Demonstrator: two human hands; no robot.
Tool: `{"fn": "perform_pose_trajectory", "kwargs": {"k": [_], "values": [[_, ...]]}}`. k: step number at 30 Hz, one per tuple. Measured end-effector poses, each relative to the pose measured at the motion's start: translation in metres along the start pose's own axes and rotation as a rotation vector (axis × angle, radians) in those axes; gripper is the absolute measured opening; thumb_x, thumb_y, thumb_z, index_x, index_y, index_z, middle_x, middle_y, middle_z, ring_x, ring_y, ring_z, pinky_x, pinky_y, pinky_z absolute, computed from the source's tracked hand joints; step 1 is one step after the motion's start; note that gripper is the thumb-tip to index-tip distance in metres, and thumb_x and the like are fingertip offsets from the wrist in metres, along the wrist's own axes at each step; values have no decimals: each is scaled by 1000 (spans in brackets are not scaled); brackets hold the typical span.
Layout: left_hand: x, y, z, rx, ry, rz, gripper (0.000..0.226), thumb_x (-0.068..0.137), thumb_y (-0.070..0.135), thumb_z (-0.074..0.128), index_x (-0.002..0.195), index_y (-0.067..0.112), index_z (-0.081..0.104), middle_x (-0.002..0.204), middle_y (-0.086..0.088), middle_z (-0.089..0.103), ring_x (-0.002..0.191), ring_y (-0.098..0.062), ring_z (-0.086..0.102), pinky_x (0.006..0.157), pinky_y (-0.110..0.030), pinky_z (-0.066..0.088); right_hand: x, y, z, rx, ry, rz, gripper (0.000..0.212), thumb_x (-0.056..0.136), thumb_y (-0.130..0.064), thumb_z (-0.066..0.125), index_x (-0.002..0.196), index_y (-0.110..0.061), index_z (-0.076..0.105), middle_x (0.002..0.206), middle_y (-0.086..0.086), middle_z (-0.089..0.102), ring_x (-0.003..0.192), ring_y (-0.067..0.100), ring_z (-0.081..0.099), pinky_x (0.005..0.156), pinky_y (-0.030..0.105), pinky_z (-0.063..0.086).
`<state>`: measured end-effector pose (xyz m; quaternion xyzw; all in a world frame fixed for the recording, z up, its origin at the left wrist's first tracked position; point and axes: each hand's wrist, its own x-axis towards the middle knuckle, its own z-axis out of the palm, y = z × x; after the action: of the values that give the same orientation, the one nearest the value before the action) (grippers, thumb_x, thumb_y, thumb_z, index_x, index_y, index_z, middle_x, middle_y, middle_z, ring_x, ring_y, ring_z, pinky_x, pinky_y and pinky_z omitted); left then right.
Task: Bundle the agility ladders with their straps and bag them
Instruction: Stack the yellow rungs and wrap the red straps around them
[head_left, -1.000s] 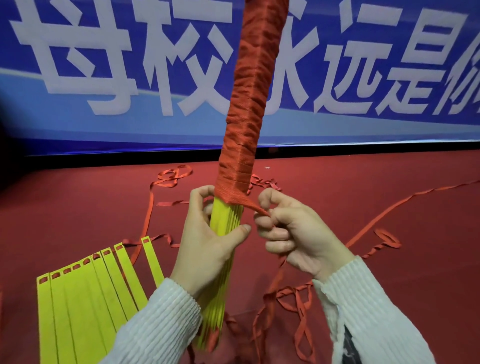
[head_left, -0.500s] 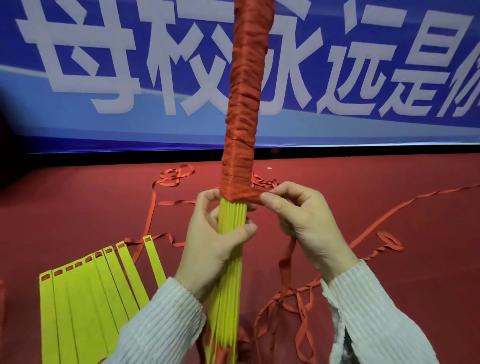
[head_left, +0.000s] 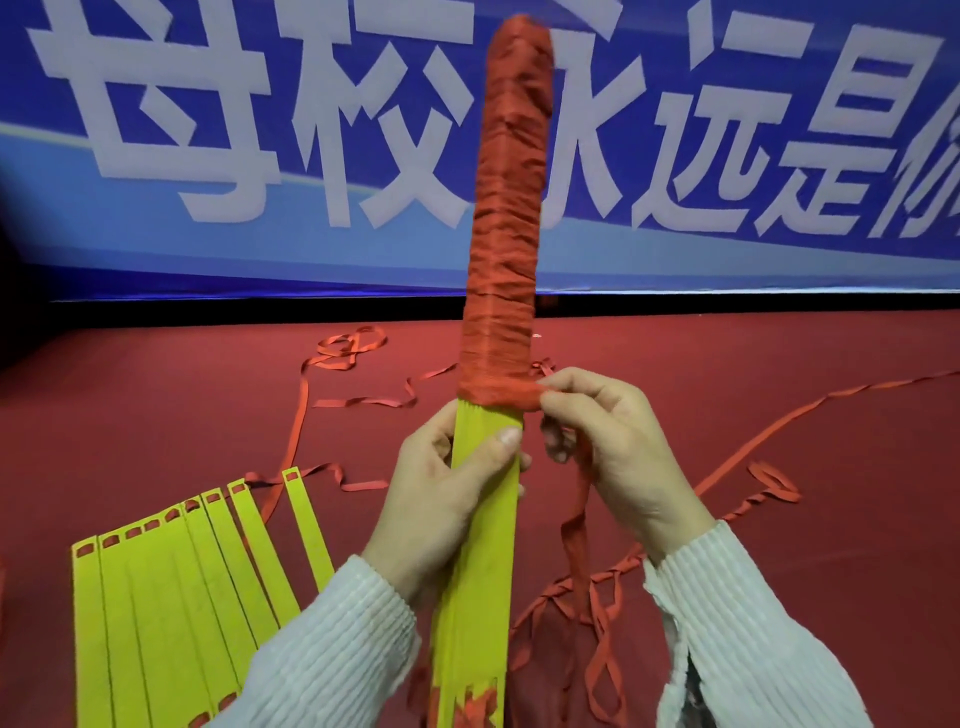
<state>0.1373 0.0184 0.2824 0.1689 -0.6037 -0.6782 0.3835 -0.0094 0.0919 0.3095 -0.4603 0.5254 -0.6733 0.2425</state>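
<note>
- Our left hand (head_left: 441, 499) grips the yellow bundle (head_left: 483, 519) upright so it stays steady.
- Our right hand (head_left: 618, 447) pinches the red strap (head_left: 511, 397), keeping the wrap tight.

Our left hand (head_left: 441, 499) is raised in front of us near the middle, its fingers curled round the bundle (head_left: 480, 519) and the thumb laid across its near face, pointing up and right. Our right hand (head_left: 618, 452) is just right of it and a little farther, back toward us, thumb and fingers pinching the strap (head_left: 511, 395). Both forearms rise from the near edge in ribbed white sleeves (head_left: 322, 644), converging toward the hands, wrists bare.
</note>
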Motion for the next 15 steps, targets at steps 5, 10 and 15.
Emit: {"fn": "perform_pose_trajectory", "kwargs": {"k": [5, 10, 15], "values": [[6, 11, -16, -43, 36, -10, 33, 86, 28, 81, 106, 5, 68, 88, -16, 73, 73, -18, 70, 61, -26, 56, 0, -5, -19, 60, 17, 55, 37, 99, 9, 49, 104, -13, 79, 83, 6, 70, 56, 9, 50, 47, 17, 38], [5, 10, -18, -16, 15, 19, 31, 83, 29, 73, 105, 7, 70, 89, -18, 72, 73, -16, 71, 62, -25, 56, 1, -4, -15, -220, -36, 49, 45, 93, 18, 36, 89, -15, 67, 56, -3, 49, 44, 10, 30, 45, 23, 23], [6, 9, -17, -1, 29, 23, 25, 83, 29, 74, 99, 11, 71, 85, -16, 72, 70, -18, 71, 60, -26, 56, -5, -13, -18, -197, -125, 4, 22, 86, -10, 52, 74, -14, 70, 54, -5, 37, 46, 9, 28, 46, 23, 22]]}}
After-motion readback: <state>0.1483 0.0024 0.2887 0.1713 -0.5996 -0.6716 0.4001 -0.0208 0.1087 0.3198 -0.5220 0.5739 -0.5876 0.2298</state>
